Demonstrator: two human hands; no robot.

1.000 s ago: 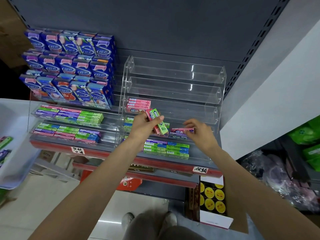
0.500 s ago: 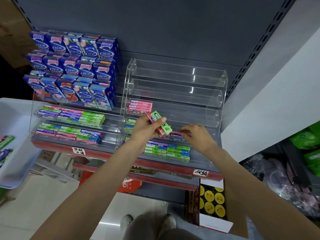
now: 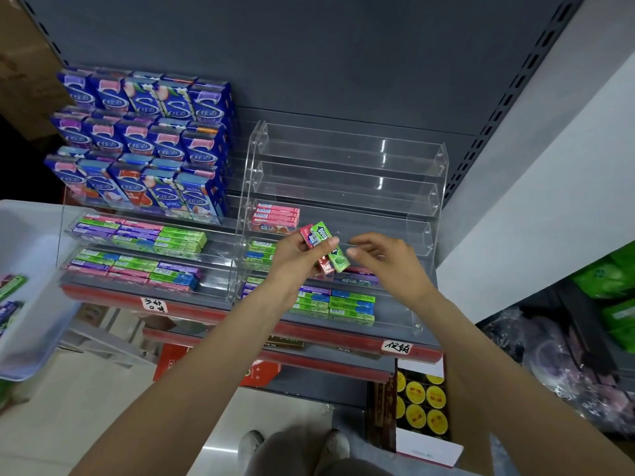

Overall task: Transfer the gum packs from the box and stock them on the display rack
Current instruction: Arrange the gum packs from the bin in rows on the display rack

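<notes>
My left hand (image 3: 298,256) grips a small bundle of gum packs (image 3: 325,246), a green one on top of red ones, in front of the clear tiered display rack (image 3: 347,187). My right hand (image 3: 385,261) hovers just right of the bundle with loosely spread fingers and holds nothing. Purple and pink packs (image 3: 357,277) lie on the tier beneath it. Pink packs (image 3: 276,214) fill the left of the middle tier; green and blue packs (image 3: 335,304) line the bottom tier. The two top tiers hold nothing. The white box (image 3: 24,290) with loose packs sits at far left.
A second clear rack (image 3: 137,249) of gum packs stands to the left, with stacked blue cartons (image 3: 144,146) behind it. Red shelf edges (image 3: 299,329) carry handwritten labels. A carton of yellow tins (image 3: 421,403) sits on the floor at lower right, bagged goods (image 3: 567,365) beyond.
My right hand has let go of the pink pack on the lower tier and drawn back, open, toward the bundle. My left hand stays raised with its packs.
</notes>
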